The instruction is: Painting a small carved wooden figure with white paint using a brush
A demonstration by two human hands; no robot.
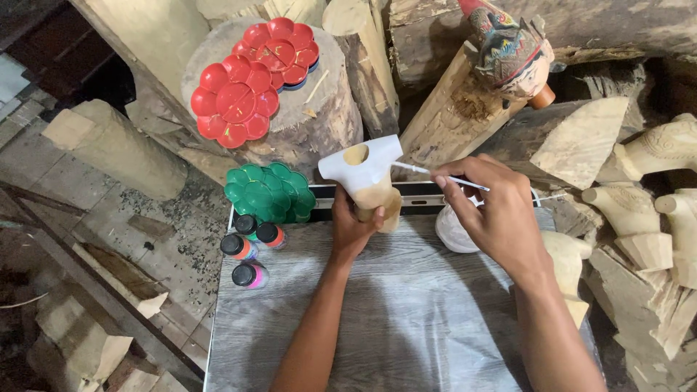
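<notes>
Two hands raised, left hand (353,221) gripping carving (363,174), right hand (494,210) pinching brush (435,173)

four small paint bottles (249,250), board's left edge

Grey wood-grain board (406,319) filling the lower middle of the frame, three small paint bottles (249,254) at its upper left corner, green flower-shaped palette (268,192) above them, crumpled white bag (454,232) right of centre
</notes>
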